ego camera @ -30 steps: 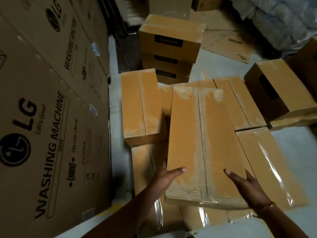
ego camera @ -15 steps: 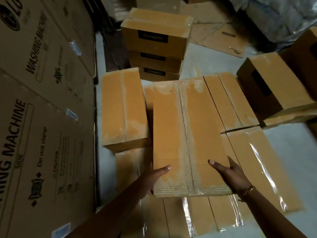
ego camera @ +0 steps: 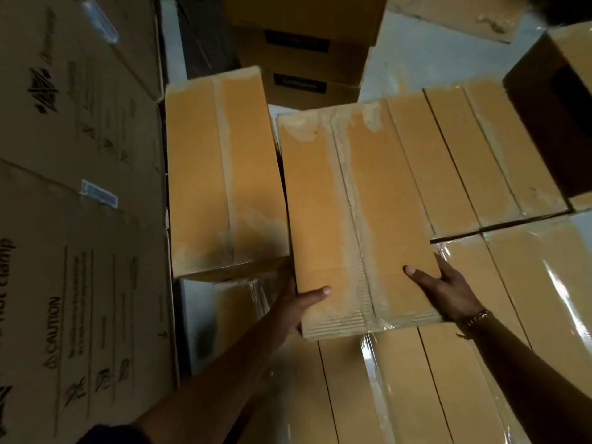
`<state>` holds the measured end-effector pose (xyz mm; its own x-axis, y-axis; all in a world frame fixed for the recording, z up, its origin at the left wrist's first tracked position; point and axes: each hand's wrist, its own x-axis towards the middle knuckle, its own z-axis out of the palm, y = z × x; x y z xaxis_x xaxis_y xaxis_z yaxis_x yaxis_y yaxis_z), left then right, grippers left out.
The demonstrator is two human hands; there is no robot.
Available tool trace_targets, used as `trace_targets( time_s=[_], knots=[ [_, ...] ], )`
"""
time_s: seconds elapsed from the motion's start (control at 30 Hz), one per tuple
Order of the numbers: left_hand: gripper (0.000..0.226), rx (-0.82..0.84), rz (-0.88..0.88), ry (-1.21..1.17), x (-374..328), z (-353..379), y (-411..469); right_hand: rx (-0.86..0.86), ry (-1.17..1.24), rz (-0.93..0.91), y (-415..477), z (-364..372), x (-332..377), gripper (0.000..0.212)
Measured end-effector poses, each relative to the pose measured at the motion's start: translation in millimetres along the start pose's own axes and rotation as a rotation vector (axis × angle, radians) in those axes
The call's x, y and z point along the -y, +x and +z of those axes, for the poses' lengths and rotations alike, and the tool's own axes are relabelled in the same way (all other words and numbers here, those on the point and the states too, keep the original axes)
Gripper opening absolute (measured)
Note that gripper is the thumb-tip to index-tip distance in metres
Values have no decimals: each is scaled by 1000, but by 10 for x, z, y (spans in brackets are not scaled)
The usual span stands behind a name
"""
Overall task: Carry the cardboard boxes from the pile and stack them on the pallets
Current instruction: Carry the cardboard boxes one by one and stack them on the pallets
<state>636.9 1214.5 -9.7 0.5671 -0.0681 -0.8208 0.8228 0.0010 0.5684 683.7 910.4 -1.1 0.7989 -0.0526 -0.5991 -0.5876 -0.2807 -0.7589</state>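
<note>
The cardboard box is held at its near end by both hands. The left hand is wrapped round the near left corner with the thumb laid across the top. The right hand is clamped on the right edge, thumb on top, the other fingers hidden beneath. Both grips are thus closed on the box. It is placed over the lower layer, which is wrapped in clear film. It lies between the raised box on the left and the flat row of boxes on the right, whose edge it seems to touch. Whether its underside is already seated cannot be told.

The step in hand is judged to be the setting-down into that gap. The far end is best lowered first and the long sides kept parallel to the neighbours, so that no slanted gap is left. The box should then be pushed forward until its near edge lines up with that of the row. Fingers beneath should be drawn out before the near end is let down, since they could be pinched.
</note>
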Motion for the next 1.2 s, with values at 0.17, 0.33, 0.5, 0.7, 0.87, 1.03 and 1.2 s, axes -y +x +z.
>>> trace_targets(
  time_s=[0.17,0.33,0.5,0.7,0.87,1.03,1.2],
  knots=[
    [66,-43,-19,-17,139,56,261,4,-7,18,201,22,-171,39],
    [110,-98,-14,58,366,77,350,38,-48,-6,211,7,-361,47],
    [91,-115,-29,68,420,112,319,-10,37,43,227,42,-440,54],
    [71,-19,-319,-118,508,186,60,-99,116,429,48,124,-569,100],
    [85,-22,-378,-203,532,173,103,-123,164,354,56,144,-383,48],
    [53,-44,-293,-274,333,143,219,-136,139,262,257,144,-191,21],
    [65,-82,-220,-284,64,99,391,-170,134,214,566,213,-37,31]
  ],
)
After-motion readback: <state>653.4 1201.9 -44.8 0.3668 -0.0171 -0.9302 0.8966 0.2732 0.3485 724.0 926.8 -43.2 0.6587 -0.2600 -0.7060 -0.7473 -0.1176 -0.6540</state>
